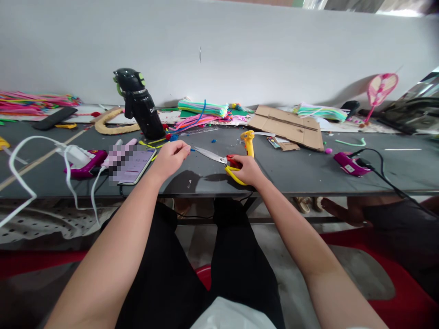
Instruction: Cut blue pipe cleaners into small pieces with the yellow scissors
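My right hand [247, 170] is closed around the red and yellow handles of a pair of scissors [210, 155], low over the front of the table. The blades point left and look nearly closed. My left hand [171, 157] is closed in a pinch close to the scissors' tip. A tiny blue bit shows between its fingertips and the blade point; what the fingers hold is too small to make out. Just behind my right hand lies a yellow glue gun [249, 142]. A phone [137, 167] rests on the table beside my left wrist.
A black bottle [142, 112] stands behind my left hand. Pink pipe cleaners [192, 122] and folded cardboard [288, 127] lie farther back. Purple power sockets sit left [89, 164] and right [351, 164], with cables trailing over the table edge. Another person sits at the right.
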{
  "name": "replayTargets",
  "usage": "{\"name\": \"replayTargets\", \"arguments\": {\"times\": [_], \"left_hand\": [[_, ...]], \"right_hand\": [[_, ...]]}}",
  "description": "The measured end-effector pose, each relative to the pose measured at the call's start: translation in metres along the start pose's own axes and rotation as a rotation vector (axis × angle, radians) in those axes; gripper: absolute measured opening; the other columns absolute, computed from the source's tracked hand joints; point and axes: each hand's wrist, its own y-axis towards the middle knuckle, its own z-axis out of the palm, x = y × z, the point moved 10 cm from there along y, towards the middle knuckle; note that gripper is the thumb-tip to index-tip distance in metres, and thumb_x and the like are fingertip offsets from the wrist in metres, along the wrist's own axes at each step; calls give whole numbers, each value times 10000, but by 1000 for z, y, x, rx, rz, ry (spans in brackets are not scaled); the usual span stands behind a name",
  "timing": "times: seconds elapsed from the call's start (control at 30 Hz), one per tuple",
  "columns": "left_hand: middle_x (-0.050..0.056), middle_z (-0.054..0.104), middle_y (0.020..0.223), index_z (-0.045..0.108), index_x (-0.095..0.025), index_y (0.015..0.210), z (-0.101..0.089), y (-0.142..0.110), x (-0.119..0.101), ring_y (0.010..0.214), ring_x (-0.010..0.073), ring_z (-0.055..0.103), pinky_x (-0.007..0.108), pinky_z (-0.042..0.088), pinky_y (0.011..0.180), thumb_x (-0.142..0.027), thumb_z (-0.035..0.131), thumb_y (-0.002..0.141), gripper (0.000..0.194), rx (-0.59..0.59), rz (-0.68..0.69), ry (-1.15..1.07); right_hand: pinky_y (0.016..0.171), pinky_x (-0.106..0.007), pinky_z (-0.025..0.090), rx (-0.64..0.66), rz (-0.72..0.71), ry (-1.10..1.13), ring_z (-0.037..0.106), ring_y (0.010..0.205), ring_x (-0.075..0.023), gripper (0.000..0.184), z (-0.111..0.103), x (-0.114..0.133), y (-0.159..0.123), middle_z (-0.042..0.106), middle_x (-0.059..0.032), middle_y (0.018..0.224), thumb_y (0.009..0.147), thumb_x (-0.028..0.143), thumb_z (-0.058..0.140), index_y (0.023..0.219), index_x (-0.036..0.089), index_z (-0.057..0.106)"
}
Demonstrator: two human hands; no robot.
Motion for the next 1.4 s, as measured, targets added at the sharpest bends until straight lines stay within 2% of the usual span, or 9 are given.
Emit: {"name": "replayTargets", "arguments": {"times": [0.33, 0.67, 0.93, 1.4], "left_hand": [[-11, 485, 601, 555, -177, 700, 0, 0, -2, 580, 128, 427, 271, 326, 563, -406, 527, 871, 287, -3, 0, 1], [-16, 483, 593, 554, -179, 692, 0, -1, -2, 574, 124, 425, 273, 321, 565, -388, 532, 867, 274, 3, -2, 14], [-11, 491, 595, 554, -179, 691, 1, 0, -1, 571, 127, 430, 274, 325, 564, -393, 533, 866, 277, 7, 1, 9], [-12, 496, 602, 554, -172, 700, 2, 0, 0, 574, 121, 437, 264, 329, 560, -391, 524, 877, 283, 15, -5, -10]], "right_hand": [[584, -255, 297, 19, -7, -27, 408, 605, -112, 199, 3, 2, 0, 547, 8, 655, 714, 342, 620, 649, 186, 514], [586, -255, 290, 19, -7, -31, 387, 606, -112, 157, 3, 2, 0, 512, 15, 641, 696, 295, 594, 641, 193, 490], [578, -258, 282, 25, -12, -36, 372, 596, -112, 191, 2, 4, 0, 488, 19, 624, 696, 311, 589, 628, 201, 450], [578, -259, 271, 14, -12, -44, 367, 595, -112, 158, 2, 3, -1, 491, 17, 608, 698, 299, 590, 620, 186, 513]]}}
